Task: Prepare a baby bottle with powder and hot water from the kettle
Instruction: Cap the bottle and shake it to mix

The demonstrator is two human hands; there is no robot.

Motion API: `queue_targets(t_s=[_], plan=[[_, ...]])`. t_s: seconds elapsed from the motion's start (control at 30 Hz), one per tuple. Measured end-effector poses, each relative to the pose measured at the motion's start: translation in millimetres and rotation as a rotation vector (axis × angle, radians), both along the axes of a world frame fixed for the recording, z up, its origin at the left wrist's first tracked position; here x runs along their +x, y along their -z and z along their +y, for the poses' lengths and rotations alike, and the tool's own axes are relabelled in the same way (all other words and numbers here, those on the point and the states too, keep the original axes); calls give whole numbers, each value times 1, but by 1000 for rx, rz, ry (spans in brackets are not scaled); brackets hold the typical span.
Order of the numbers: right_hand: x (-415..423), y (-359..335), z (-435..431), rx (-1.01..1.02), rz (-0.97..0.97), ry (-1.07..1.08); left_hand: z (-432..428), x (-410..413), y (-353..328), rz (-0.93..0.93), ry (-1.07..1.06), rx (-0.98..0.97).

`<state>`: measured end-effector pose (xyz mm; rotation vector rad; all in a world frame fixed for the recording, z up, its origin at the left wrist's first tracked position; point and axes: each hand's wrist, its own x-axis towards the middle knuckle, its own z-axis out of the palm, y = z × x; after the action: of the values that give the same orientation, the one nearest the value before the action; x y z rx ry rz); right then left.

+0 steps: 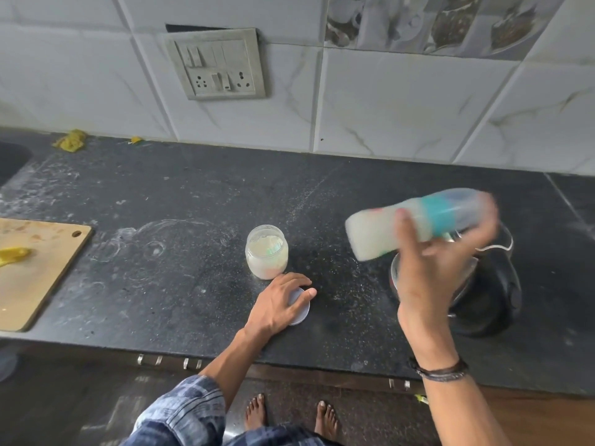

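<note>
My right hand (431, 268) grips a baby bottle (380, 233) lying almost sideways in the air, blurred by motion. The bottle holds whitish liquid and has a teal collar with a clear cap toward the right. Below and behind that hand stands the black kettle (489, 304), partly hidden by it. An open clear jar of white powder (266, 252) stands on the dark counter (180, 226). Just in front of the jar my left hand (283, 300) rests on the jar's round lid (301, 312), fingers curved over it.
A wooden cutting board (38, 268) with a yellow scrap lies at the left edge. A sink corner (9, 159) shows at far left, and a yellow cloth (70, 140) sits by the tiled wall. A switch and socket plate (215, 66) is on the wall.
</note>
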<state>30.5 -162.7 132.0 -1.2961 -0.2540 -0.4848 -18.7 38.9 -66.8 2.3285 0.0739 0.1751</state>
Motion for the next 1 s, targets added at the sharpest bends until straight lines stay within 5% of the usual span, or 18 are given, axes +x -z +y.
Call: queue_targets(t_s=[0.07, 0.27, 0.4, 0.53, 0.67, 0.83, 1.0], plan=[[-4, 2, 3, -82, 11, -150, 1, 0, 0, 4, 5, -1], [-1, 2, 1, 35, -279, 182, 1, 1, -1, 1, 6, 8], [-4, 4, 7, -47, -56, -120, 1, 0, -1, 1, 13, 12], [8, 4, -2, 60, -62, 97, -1, 1, -2, -7, 3, 16], [1, 8, 4, -101, 55, -158, 2, 1, 1, -12, 2, 15], [2, 11, 3, 49, -4, 96, 0, 2, 2, -24, -11, 18], [-6, 13, 7, -105, 43, -172, 1, 0, 2, -23, 5, 17]])
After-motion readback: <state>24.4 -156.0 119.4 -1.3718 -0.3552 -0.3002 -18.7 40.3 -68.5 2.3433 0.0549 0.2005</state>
